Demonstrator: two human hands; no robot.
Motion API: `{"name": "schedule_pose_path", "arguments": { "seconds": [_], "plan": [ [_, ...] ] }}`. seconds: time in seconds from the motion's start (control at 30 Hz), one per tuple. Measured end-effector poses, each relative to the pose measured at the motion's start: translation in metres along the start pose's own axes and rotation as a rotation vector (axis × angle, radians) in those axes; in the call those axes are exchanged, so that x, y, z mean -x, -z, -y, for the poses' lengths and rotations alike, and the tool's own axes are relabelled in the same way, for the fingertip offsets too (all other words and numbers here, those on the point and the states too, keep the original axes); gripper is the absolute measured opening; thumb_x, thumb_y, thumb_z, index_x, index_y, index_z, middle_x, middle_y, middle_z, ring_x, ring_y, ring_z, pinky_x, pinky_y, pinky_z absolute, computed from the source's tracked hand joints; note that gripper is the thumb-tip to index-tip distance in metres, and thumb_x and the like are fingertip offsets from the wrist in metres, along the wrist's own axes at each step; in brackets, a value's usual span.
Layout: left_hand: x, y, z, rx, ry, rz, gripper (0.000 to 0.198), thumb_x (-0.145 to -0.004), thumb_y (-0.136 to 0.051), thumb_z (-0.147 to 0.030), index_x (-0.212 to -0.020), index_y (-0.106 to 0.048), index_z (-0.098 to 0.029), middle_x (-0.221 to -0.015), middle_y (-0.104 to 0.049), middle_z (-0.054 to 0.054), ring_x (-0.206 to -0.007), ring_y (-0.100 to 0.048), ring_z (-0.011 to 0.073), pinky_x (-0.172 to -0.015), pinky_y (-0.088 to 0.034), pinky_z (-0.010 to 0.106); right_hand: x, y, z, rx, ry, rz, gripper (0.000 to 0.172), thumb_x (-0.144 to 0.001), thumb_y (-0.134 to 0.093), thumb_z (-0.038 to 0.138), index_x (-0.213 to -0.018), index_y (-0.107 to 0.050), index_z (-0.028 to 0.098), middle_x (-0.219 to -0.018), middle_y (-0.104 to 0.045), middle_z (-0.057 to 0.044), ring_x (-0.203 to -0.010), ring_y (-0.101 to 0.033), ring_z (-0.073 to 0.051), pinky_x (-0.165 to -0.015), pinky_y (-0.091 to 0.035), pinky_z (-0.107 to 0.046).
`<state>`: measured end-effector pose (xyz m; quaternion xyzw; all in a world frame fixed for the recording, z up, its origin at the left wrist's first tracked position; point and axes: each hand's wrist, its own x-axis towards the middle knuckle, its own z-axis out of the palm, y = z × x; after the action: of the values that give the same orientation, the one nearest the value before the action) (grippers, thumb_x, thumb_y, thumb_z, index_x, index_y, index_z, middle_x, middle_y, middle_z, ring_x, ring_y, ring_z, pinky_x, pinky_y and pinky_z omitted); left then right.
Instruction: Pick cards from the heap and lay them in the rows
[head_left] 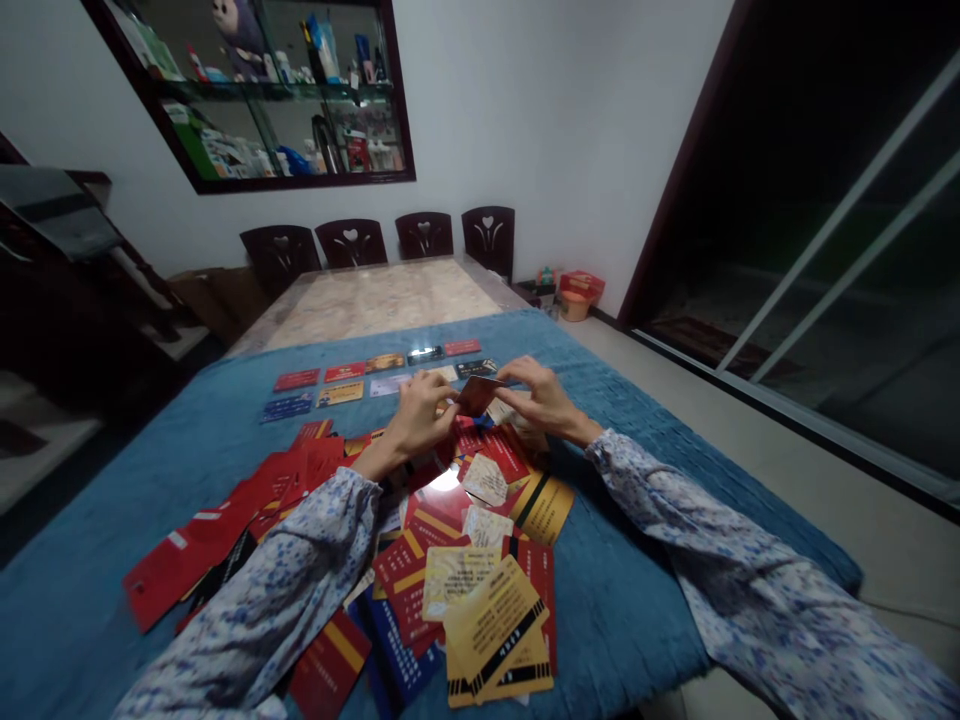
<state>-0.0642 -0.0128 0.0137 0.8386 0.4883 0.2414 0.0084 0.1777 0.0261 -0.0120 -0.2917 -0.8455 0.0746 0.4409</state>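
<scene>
Left hand (pixel 418 412) and right hand (pixel 545 398) both pinch one dark brown rectangular plastic card (pixel 477 394), held between them, fingers curled at its edges. Below the hands, a loose pile of red, gold and blue plastic cards (pixel 450 560) on the blue cloth-covered surface (pixel 622 600). Beyond the hands, two neat rows of cards (pixel 352 385).

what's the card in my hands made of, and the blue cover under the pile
Card: probably thin stiff plastic, flat between the fingers; a pile card beside it shows glossy glare. Blue cover: matte woven cloth, ribbed texture.
</scene>
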Motion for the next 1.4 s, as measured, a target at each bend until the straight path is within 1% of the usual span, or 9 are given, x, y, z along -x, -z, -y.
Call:
{"name": "schedule_pose_path", "arguments": {
  "seconds": [0.13, 0.23, 0.4, 0.53, 0.73, 0.87, 1.17, 1.3, 1.4],
  "plan": [
    [0.001, 0.009, -0.005, -0.005, 0.016, -0.149, 0.023, -0.084, -0.059, -0.019, -0.100, -0.076, -0.020, -0.106, -0.067, 0.008, -0.107, -0.056, 0.0255, -0.099, -0.042, 0.044, -0.010, 0.007, 0.005, 0.160, 0.093, 0.090, 0.016, -0.097, -0.058, 0.031, -0.097, -0.070, 0.021, -0.097, -0.069, -0.011, -0.097, -0.053, -0.028, -0.086, -0.043, -0.044],
    [0.002, 0.015, -0.010, 0.012, 0.010, -0.216, 0.022, -0.083, -0.062, -0.020, -0.101, -0.074, -0.022, -0.107, -0.067, 0.007, -0.108, -0.056, 0.0257, -0.098, -0.043, 0.043, -0.017, 0.010, 0.013, 0.296, 0.148, 0.173, 0.017, -0.098, -0.056, 0.030, -0.098, -0.071, 0.021, -0.100, -0.068, -0.013, -0.102, -0.049, -0.029, -0.086, -0.038, -0.045],
    [0.002, 0.016, -0.017, 0.033, -0.019, -0.225, 0.014, -0.090, -0.062, -0.026, -0.095, -0.074, -0.022, -0.104, -0.067, 0.007, -0.106, -0.056, 0.0252, -0.099, -0.042, 0.044, -0.028, 0.010, 0.027, 0.388, 0.214, 0.258, 0.015, -0.096, -0.057, 0.024, -0.097, -0.071, 0.020, -0.103, -0.066, -0.013, -0.106, -0.046, -0.030, -0.087, -0.034, -0.045],
    [0.002, 0.015, -0.017, 0.010, -0.034, -0.206, 0.015, -0.093, -0.061, -0.027, -0.088, -0.074, -0.022, -0.101, -0.068, 0.007, -0.104, -0.055, 0.0249, -0.098, -0.041, 0.045, -0.033, 0.007, 0.033, 0.378, 0.244, 0.252, 0.016, -0.097, -0.057, 0.026, -0.097, -0.071, 0.020, -0.102, -0.065, -0.012, -0.107, -0.046, -0.030, -0.087, -0.034, -0.045],
    [0.002, 0.016, -0.013, 0.054, 0.014, -0.260, 0.016, -0.092, -0.060, -0.025, -0.085, -0.075, -0.023, -0.097, -0.067, 0.006, -0.101, -0.055, 0.0248, -0.094, -0.044, 0.044, -0.023, -0.006, 0.022, 0.284, 0.159, 0.264, 0.012, -0.094, -0.064, 0.028, -0.101, -0.070, 0.020, -0.104, -0.067, -0.011, -0.102, -0.048, -0.027, -0.081, -0.037, -0.040],
    [0.002, 0.014, -0.012, 0.088, 0.034, -0.291, 0.017, -0.092, -0.060, -0.025, -0.083, -0.074, -0.023, -0.097, -0.066, 0.006, -0.101, -0.055, 0.0245, -0.095, -0.045, 0.044, -0.013, -0.017, 0.007, 0.205, 0.084, 0.310, 0.008, -0.093, -0.065, 0.028, -0.094, -0.070, 0.021, -0.099, -0.067, -0.009, -0.096, -0.049, -0.025, -0.081, -0.040, -0.038],
    [0.010, 0.008, 0.004, 0.021, 0.070, -0.210, 0.011, -0.086, -0.059, -0.020, -0.080, -0.068, -0.019, -0.096, -0.065, 0.007, -0.102, -0.054, 0.0250, -0.093, -0.045, 0.043, -0.010, -0.016, -0.001, 0.110, 0.004, 0.155, 0.015, -0.097, -0.060, 0.029, -0.091, -0.070, 0.020, -0.092, -0.069, -0.009, -0.092, -0.053, -0.024, -0.084, -0.043, -0.040],
    [0.017, 0.001, 0.009, -0.020, 0.110, -0.123, 0.009, -0.084, -0.060, -0.022, -0.078, -0.067, -0.020, -0.095, -0.065, 0.006, -0.101, -0.055, 0.0259, -0.090, -0.045, 0.043, -0.009, -0.021, 0.000, 0.085, -0.019, 0.149, 0.016, -0.098, -0.059, 0.028, -0.091, -0.071, 0.020, -0.087, -0.069, -0.008, -0.090, -0.054, -0.024, -0.081, -0.043, -0.038],
    [0.019, -0.004, 0.010, -0.039, 0.128, -0.099, 0.010, -0.085, -0.058, -0.021, -0.082, -0.068, -0.019, -0.098, -0.067, 0.008, -0.103, -0.055, 0.0271, -0.091, -0.045, 0.044, -0.007, -0.025, -0.001, 0.088, -0.010, 0.154, 0.014, -0.097, -0.060, 0.025, -0.090, -0.071, 0.020, -0.084, -0.069, -0.007, -0.088, -0.055, -0.023, -0.080, -0.042, -0.036]
  ]
}}
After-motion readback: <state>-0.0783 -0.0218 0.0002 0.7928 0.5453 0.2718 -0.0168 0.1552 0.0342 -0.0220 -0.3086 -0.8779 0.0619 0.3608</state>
